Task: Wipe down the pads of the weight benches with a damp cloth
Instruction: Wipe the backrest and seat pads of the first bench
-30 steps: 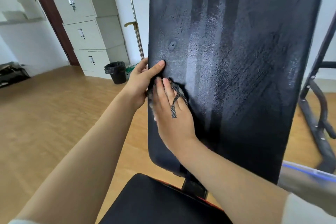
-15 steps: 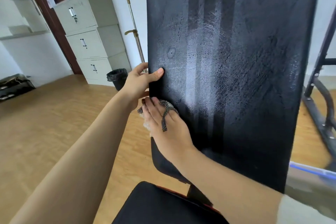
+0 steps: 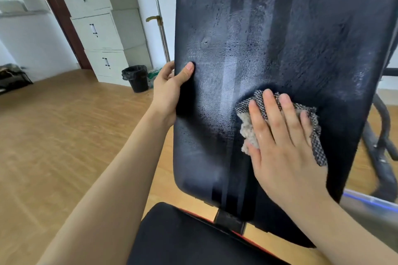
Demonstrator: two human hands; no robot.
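The black back pad [image 3: 280,38] of a weight bench stands tilted up in front of me, with wet streaks across its surface. My left hand [image 3: 169,90] grips the pad's left edge, thumb on the front face and fingers behind. My right hand [image 3: 277,135] lies flat with straight fingers and presses a checked grey and white cloth [image 3: 247,129] against the pad's lower middle. The black seat pad [image 3: 183,236] is below, at the frame's bottom.
The bench's dark metal frame [image 3: 381,146] shows at the right. Grey filing cabinets [image 3: 101,28], a black bin [image 3: 135,77] and a mop handle [image 3: 159,17] stand along the far wall. A wooden floor [image 3: 64,135] spreads to the left.
My right hand has slid the cloth from the pad's left edge rightwards to the lower middle. My left hand has kept its grip on the left edge.
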